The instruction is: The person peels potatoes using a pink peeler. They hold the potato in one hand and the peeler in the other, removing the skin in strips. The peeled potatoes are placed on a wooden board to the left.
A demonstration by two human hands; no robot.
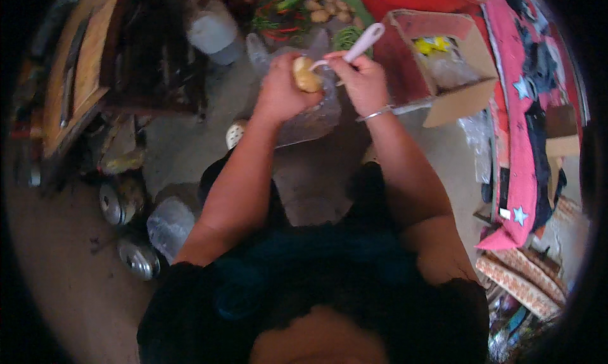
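In my left hand (pixel 281 89) is a pale yellow potato (pixel 307 75), its surface smooth and bare where it shows. My right hand (pixel 359 79) grips a peeler (pixel 365 43) with a light pink handle, which points up and away from me. The peeler's head is close beside the potato; whether it touches is too blurred to tell. Beneath both hands a clear plastic bag (pixel 313 122) lies on the floor, its contents indistinct. Fingers of my left hand wrap around the potato's near and left sides and hide part of it.
Beyond the hands lie brown potatoes (pixel 327 5), red and green chillies (pixel 282 20) and green beans (pixel 348 36). At right stands an open cardboard box (pixel 441 74) beside pink star-patterned cloth (pixel 515 174). Wooden furniture (pixel 78 74), a white container (pixel 213 34) and metal lidded pots (pixel 116 202) are at left.
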